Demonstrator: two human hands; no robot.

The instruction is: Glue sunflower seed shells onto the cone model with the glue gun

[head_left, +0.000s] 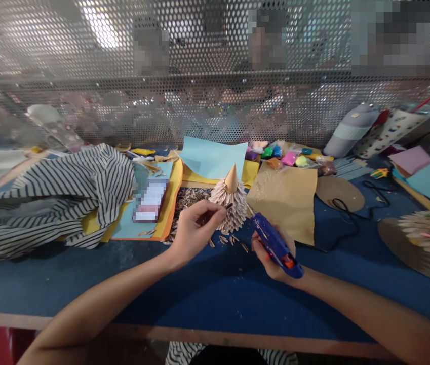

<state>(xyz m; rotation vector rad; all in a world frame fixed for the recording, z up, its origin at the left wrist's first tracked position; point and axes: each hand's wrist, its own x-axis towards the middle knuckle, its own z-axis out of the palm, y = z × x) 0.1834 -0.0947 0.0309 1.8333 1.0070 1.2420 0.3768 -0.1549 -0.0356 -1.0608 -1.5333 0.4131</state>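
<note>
My left hand (197, 225) pinches a small dark sunflower seed shell (229, 206) between thumb and fingertips. Wrapped around a blue hot glue gun (273, 241) is my right hand (275, 261); the gun's nozzle points up and left. Between and beyond both hands stands a cone (230, 195), its lower part covered in overlapping pale shells and its tan tip bare. Loose shells (232, 240) lie on the table just in front of the cone. A larger pile of shells (190, 197) is behind my left hand, partly hidden by it.
A striped cloth (66, 195) and a phone (152, 200) on coloured paper lie left. Brown paper (286, 197), a black cord (340, 208) and a shell-covered disc (423, 243) are on the right. Bottles (351, 129) stand before a perforated metal screen (207, 96); people sit behind it.
</note>
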